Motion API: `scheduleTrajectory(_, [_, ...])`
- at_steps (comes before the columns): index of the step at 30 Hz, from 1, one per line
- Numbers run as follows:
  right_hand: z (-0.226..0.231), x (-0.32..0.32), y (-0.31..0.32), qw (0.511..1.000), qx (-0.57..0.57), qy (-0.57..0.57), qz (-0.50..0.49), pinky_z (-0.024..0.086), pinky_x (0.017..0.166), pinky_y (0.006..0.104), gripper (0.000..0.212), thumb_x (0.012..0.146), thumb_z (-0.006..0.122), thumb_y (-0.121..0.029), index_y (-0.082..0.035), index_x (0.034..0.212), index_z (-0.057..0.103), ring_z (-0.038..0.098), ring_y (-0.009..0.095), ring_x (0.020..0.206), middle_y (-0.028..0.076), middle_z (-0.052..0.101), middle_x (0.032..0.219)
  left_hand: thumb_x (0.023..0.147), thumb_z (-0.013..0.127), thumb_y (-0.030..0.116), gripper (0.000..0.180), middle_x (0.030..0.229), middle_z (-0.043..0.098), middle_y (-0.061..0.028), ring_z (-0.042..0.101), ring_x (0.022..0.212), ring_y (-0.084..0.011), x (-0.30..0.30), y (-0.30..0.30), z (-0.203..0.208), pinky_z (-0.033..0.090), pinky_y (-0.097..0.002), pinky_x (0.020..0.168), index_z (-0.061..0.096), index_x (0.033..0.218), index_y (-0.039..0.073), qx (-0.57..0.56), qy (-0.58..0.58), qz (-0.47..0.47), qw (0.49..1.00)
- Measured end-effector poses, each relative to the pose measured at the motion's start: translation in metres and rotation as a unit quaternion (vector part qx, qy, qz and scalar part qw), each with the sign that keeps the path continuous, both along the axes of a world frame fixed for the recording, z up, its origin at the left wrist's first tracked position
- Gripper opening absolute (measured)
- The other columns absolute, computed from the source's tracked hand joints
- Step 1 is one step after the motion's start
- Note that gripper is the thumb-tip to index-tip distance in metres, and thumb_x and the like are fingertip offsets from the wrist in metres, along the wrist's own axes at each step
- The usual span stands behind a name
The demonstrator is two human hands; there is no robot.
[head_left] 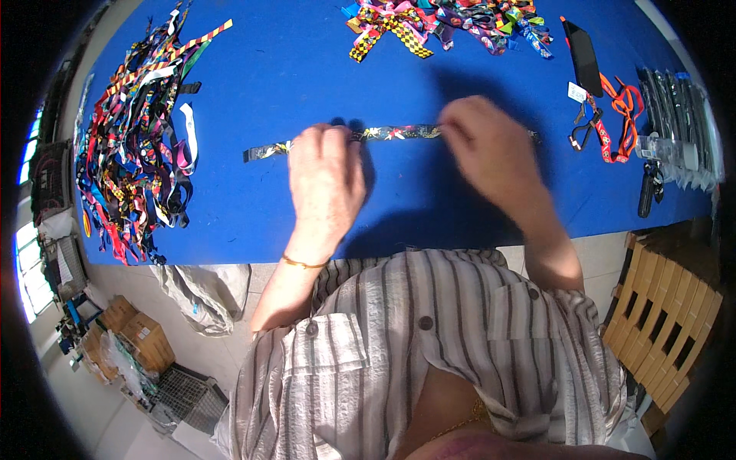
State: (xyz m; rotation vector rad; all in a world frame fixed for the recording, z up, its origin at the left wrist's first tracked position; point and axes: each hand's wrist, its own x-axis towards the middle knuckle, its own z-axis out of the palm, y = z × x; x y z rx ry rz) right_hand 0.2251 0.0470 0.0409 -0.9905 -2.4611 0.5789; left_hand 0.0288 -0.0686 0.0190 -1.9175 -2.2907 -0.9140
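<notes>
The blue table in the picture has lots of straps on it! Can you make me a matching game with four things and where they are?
Things:
1. Dark patterned strap
2. Big tangled pile of straps
3. Flat black slab
4. Checkered yellow-and-black ends

Places:
A. On the right, by the red and orange straps
B. Along the left side of the blue table
C. Near the top edge of the picture, around the middle
D. Across the middle, under the left hand and right hand

Right pairs: 1-D, 2-B, 3-A, 4-C
</notes>
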Motion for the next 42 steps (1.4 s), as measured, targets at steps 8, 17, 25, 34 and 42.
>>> scheduleTrajectory(8, [-0.034, -0.028, -0.006, 0.998, 0.017, -0.032, 0.042, 0.049, 0.074, 0.0442, 0.004, 0.087, 0.057, -0.01, -0.006, 0.089, 0.055, 0.06, 0.033, 0.085, 0.014, 0.057, 0.084, 0.083, 0.063, 0.003, 0.01, 0.091, 0.059, -0.0162, 0.056, 0.086, -0.035, -0.021, 0.001, -0.024, 0.046, -0.0432, 0.077, 0.061, 0.093, 0.001, 0.003, 0.053, 0.035, 0.998])
scheduleTrajectory(17, [-0.02, 0.078, 0.022, 0.992, -0.029, -0.051, -0.11, 0.047, 0.072, 0.0398, 0.008, 0.086, 0.059, -0.004, -0.004, 0.095, 0.057, 0.059, 0.034, 0.083, 0.015, 0.058, 0.089, 0.085, 0.063, 0.004, 0.008, 0.093, 0.06, -0.0171, 0.056, 0.088, -0.0355, -0.064, -0.017, -0.025, 0.047, -0.0426, 0.079, 0.06, 0.091, 0.0, -0.017, 0.045, 0.11, 0.993])
scheduleTrajectory(25, [-0.016, 0.1, 0.023, 0.987, -0.059, -0.062, -0.139, 0.048, 0.072, 0.0351, 0.009, 0.088, 0.06, -0.002, -0.002, 0.096, 0.059, 0.061, 0.028, 0.079, 0.014, 0.059, 0.089, 0.085, 0.062, 0.0, 0.011, 0.101, 0.061, -0.0174, 0.058, 0.097, -0.0357, -0.079, -0.03, -0.034, 0.048, -0.0418, 0.084, 0.061, 0.096, 0.0, 0.007, 0.05, 0.13, 0.99])
scheduleTrajectory(34, [0.005, 0.034, 0.008, 0.998, -0.038, -0.01, -0.04, 0.048, 0.07, 0.0385, 0.009, 0.086, 0.064, -0.01, -0.005, 0.092, 0.062, 0.061, 0.031, 0.08, 0.012, 0.06, 0.089, 0.083, 0.064, 0.002, 0.012, 0.102, 0.063, -0.0129, 0.058, 0.095, -0.0323, -0.066, -0.04, -0.018, 0.044, -0.0417, 0.085, 0.063, 0.095, 0.003, 0.028, 0.066, 0.131, 0.989])
scheduleTrajectory(42, [-0.036, -0.069, -0.005, 0.983, 0.037, 0.09, 0.154, 0.046, 0.076, 0.0433, 0.014, 0.078, 0.068, -0.015, -0.005, 0.083, 0.058, 0.057, 0.032, 0.083, 0.012, 0.054, 0.083, 0.079, 0.065, 0.001, 0.016, 0.099, 0.063, -0.0123, 0.058, 0.092, -0.0302, -0.039, -0.032, -0.02, 0.043, -0.0407, 0.084, 0.064, 0.095, 0.004, 0.015, 0.039, 0.054, 0.998])
